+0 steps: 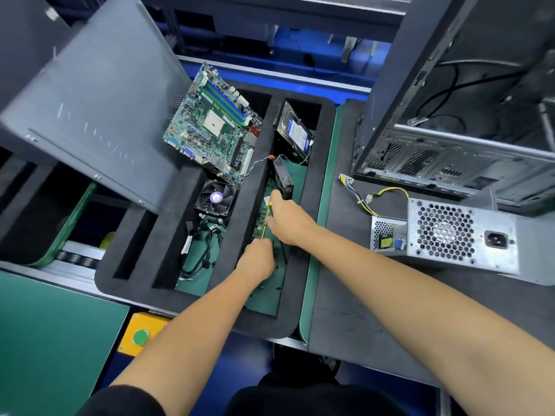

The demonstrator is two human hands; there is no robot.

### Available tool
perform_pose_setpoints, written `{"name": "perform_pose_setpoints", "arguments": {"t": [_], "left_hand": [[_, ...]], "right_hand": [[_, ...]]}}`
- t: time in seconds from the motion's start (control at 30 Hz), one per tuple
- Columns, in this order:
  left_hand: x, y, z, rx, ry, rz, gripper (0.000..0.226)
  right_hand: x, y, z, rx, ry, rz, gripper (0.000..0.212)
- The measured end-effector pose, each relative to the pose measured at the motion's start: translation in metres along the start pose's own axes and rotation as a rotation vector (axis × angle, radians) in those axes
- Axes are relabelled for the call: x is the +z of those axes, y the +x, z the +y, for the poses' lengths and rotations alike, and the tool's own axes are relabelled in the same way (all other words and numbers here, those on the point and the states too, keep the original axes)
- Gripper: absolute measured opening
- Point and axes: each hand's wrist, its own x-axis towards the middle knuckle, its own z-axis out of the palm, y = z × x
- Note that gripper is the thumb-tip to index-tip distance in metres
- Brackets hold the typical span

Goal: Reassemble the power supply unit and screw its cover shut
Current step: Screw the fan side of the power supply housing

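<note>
Both hands reach into the right slot of the black foam tray [312, 223]; the right hand [286, 219] grips a yellow-tipped tool [271, 205] over a RAM stick [260, 219]; the left hand [258, 259] has its fingers curled down among small screws [277, 287], whether it holds any I cannot tell; the power supply [459, 235] lies on the tabletop [354, 295] to the right, well apart, beside the open case [450, 115].

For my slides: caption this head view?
Both hands reach into the foam tray; power supply waits aside.
</note>
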Motion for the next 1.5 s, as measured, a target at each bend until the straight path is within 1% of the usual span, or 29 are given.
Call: {"name": "perform_pose_setpoints", "arguments": {"t": [0.07,0.17,0.27,0.4,0.53,0.6,0.7,0.8,0.9,1.0,1.17,1.2,1.27,1.33,1.37,1.43,1.47,1.5], "left_hand": [[0.002,-0.001,-0.002,0.007,-0.021,0.03,0.019],[0.006,0.0,-0.001,0.024,-0.043,0.035,0.018],[0.011,0.002,0.0,0.044,0.006,0.026,0.015],[0.014,0.005,0.0,0.046,-0.009,0.041,0.021],[0.011,0.008,0.002,0.072,0.03,0.008,0.021],[0.012,0.01,0.002,0.077,0.02,-0.032,0.022],[0.01,0.011,0.003,0.086,0.002,-0.039,0.025],[0.002,0.011,0.003,0.077,-0.032,-0.025,0.028],[-0.007,0.009,0.005,0.087,-0.123,-0.013,0.027],[-0.022,0.005,0.011,0.077,-0.235,0.06,0.028],[-0.061,-0.002,0.022,0.077,-0.367,0.185,0.023],[-0.072,-0.004,0.023,0.075,-0.444,0.21,0.025],[-0.098,-0.01,0.026,0.105,-0.612,0.269,0.04],[-0.129,-0.018,0.035,0.162,-0.634,0.321,0.048],[-0.144,-0.021,0.043,0.181,-0.605,0.331,0.046],[-0.168,-0.026,0.064,0.204,-0.505,0.366,0.027],[-0.178,-0.029,0.077,0.21,-0.485,0.384,0.017],[-0.185,-0.032,0.091,0.223,-0.482,0.394,0.012]], "right_hand": [[0.004,0.001,0.0,-0.009,-0.011,-0.001,0.018],[0.01,0.002,0.0,-0.008,-0.021,-0.009,0.02],[0.017,0.002,-0.001,-0.009,-0.041,-0.019,0.021],[0.02,0.005,0.0,-0.006,-0.063,-0.015,0.02],[0.02,0.006,0.0,-0.003,-0.069,-0.01,0.021],[0.02,0.007,0.0,-0.002,-0.066,-0.007,0.022],[0.02,0.007,0.002,-0.001,-0.056,0.001,0.022],[0.018,0.007,0.003,-0.003,-0.03,0.016,0.021],[0.014,0.005,0.001,0.007,0.02,0.036,0.02],[0.006,0.001,-0.004,0.015,0.025,0.054,0.02],[-0.03,-0.007,-0.024,-0.062,-0.033,0.166,0.02],[-0.042,-0.01,-0.03,-0.088,-0.046,0.205,0.021],[-0.066,-0.018,-0.041,-0.134,-0.057,0.306,0.024],[-0.093,-0.03,-0.05,-0.168,-0.06,0.41,0.027],[-0.107,-0.036,-0.053,-0.181,-0.059,0.449,0.026],[-0.137,-0.05,-0.055,-0.192,-0.064,0.503,0.021],[-0.152,-0.058,-0.054,-0.19,-0.074,0.525,0.022],[-0.166,-0.067,-0.05,-0.184,-0.084,0.544,0.025]]}}
